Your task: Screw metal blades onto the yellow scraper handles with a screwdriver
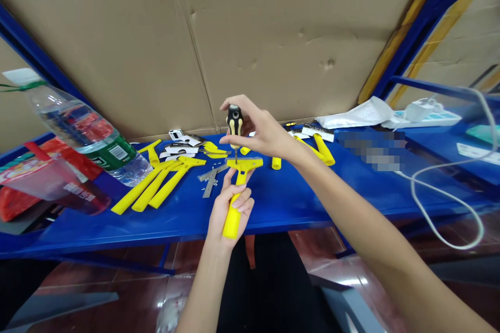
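Note:
My left hand [219,213] is wrapped round the handle of a yellow scraper [233,222], its wide head pointing away from me. Above that head, my right hand [267,132] holds a black and cream screwdriver [235,122] between thumb and fingers. The screwdriver stands upright, its shaft reaching down to the left part of the scraper head; the exact tip contact is too small to make out. Just left of the head, flat metal blades [210,185] lie among several tiny screws. Further left rest several more yellow scrapers [169,190].
A blue table [187,226] runs below a cardboard wall. At left stand a water bottle [105,138] and a red-pink cup [84,195]. Printed cards [182,146] lie at the back. To the right are yellow handles [324,150], a white bag [357,114] and a white cable [449,187].

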`<state>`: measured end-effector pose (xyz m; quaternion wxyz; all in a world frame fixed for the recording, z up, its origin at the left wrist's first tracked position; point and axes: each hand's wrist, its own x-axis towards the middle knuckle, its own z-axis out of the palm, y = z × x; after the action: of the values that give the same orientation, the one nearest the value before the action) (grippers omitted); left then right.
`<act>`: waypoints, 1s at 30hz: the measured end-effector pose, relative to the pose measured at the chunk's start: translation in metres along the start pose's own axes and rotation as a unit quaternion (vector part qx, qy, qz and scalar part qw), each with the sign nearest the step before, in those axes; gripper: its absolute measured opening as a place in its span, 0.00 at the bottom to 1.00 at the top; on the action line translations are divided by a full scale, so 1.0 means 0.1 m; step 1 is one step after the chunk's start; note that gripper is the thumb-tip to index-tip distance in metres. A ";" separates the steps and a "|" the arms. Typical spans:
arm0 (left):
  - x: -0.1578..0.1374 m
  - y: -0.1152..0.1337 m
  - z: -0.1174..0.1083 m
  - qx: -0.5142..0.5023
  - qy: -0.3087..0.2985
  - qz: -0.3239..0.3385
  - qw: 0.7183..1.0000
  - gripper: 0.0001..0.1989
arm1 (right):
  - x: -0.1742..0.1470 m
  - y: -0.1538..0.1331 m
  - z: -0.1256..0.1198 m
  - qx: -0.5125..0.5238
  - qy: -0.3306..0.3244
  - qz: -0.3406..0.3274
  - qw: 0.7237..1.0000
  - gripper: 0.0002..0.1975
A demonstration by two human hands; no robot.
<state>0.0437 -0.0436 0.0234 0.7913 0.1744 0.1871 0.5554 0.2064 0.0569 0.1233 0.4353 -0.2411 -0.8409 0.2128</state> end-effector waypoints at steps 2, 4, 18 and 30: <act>-0.04 -0.01 0.00 0.022 -0.013 0.029 0.999 0.27 | 0.00 0.00 -0.04 0.055 0.097 0.021 0.994 0.34; -0.08 -0.03 -0.01 0.046 -0.028 0.059 0.997 0.30 | 0.01 0.08 -0.10 0.112 0.218 0.039 0.969 0.38; -0.17 -0.05 -0.05 0.070 -0.027 0.037 0.996 0.43 | -0.22 1.29 0.16 0.325 0.407 0.243 0.818 0.40; -0.08 -0.09 -0.05 0.063 -0.013 0.029 0.998 0.37 | -0.22 0.99 0.36 0.249 0.317 0.189 0.895 0.35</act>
<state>0.0465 -0.0538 0.0158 0.7648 0.2363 0.2058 0.5629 0.2096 0.1165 0.0341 0.6764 -0.3337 -0.5162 0.4057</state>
